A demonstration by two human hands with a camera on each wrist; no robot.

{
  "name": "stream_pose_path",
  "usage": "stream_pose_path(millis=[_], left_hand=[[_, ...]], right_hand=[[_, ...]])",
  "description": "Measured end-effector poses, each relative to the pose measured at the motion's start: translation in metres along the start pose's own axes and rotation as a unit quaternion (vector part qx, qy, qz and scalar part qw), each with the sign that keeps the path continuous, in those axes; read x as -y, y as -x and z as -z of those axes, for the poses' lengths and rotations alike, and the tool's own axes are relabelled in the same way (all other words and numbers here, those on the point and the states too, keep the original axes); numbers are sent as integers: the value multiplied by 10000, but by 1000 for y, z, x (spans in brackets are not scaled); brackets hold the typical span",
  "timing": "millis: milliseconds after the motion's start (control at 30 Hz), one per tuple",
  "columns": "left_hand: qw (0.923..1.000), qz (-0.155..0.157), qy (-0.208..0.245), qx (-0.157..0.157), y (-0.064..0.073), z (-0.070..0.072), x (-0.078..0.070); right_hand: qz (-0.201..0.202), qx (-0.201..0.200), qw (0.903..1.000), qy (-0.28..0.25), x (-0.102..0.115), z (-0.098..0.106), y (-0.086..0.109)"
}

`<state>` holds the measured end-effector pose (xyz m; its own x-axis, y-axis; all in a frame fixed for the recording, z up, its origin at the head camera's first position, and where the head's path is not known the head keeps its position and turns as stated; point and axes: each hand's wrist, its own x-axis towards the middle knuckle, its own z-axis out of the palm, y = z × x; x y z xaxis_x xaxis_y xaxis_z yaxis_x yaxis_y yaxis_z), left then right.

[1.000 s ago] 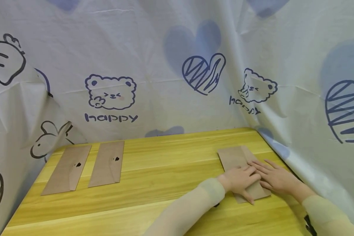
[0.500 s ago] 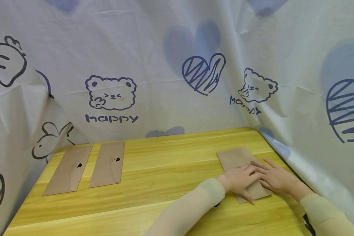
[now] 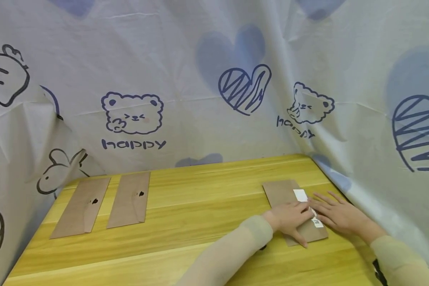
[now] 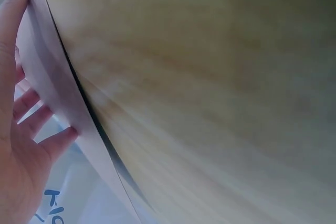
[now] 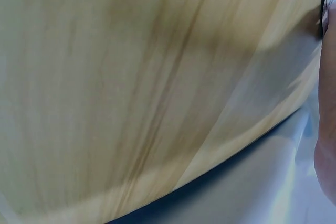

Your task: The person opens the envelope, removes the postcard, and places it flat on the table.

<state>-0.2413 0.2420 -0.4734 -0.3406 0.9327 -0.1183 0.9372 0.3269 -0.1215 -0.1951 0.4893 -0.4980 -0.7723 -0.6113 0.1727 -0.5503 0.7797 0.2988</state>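
Observation:
A brown paper envelope (image 3: 280,192) lies at the right of the table. My left hand (image 3: 291,217) rests on it, fingers extended, thumb spread toward the near edge; the left wrist view shows this hand (image 4: 29,135) against the envelope (image 4: 58,82). Along the envelope's right side a white strip (image 3: 300,194) with dark print shows, partly covered by the fingertips. My right hand (image 3: 339,214) touches that side with its fingers outstretched and somewhat spread. Only a sliver of the right hand (image 5: 328,108) appears in the right wrist view, its fingertips hidden.
Two more brown envelopes (image 3: 80,206) (image 3: 128,200) with small black marks lie flat at the table's left. The wooden table (image 3: 200,198) meets a white printed curtain (image 3: 193,87) at the back and sides.
The right hand has shifted slightly right, its fingers drawn back from the envelope's middle. A white strip along the envelope's right side has come into sight. My left hand stays in place.

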Motion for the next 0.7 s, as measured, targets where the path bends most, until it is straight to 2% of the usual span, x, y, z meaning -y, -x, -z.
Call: stream_pose_path(millis=[333, 700], left_hand=[[9993, 22, 280, 243, 1, 4, 0], [9982, 72, 362, 466, -1, 2, 1]], right_hand=[[-381, 135, 9991, -90, 1, 3, 5], [-393, 47, 9992, 28, -4, -3, 7]])
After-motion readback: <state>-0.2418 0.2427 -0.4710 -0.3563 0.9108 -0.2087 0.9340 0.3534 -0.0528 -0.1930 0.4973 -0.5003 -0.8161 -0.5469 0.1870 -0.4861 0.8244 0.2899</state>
